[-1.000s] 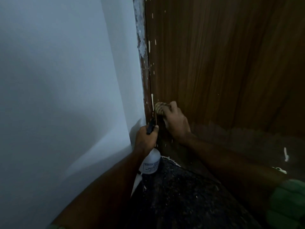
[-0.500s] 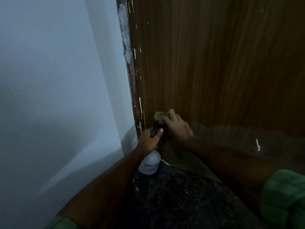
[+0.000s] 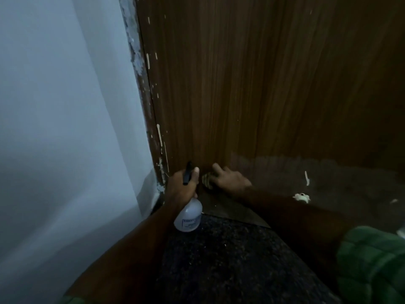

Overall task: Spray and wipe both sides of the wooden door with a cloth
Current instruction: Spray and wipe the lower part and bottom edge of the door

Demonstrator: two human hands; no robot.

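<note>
The brown wooden door (image 3: 252, 88) fills the upper right, with white paint flecks along its left edge and a duller band across its bottom. My left hand (image 3: 179, 188) grips a small white spray bottle (image 3: 189, 216) by its black trigger head, low beside the door's left edge. Just to its right, my right hand (image 3: 230, 181) presses a small striped cloth (image 3: 207, 180) flat against the door near the floor. Most of the cloth is hidden under my fingers.
A white wall (image 3: 65, 106) stands on the left, meeting a chipped door frame (image 3: 140, 69). Dark speckled floor (image 3: 230, 260) lies below. A green sleeve (image 3: 372, 260) shows at the lower right. White paint blobs (image 3: 302, 197) mark the door's lower band.
Both hands have sunk lower along the door toward the floor, the cloth sliding down with my right hand. The bottle stays in my left hand.
</note>
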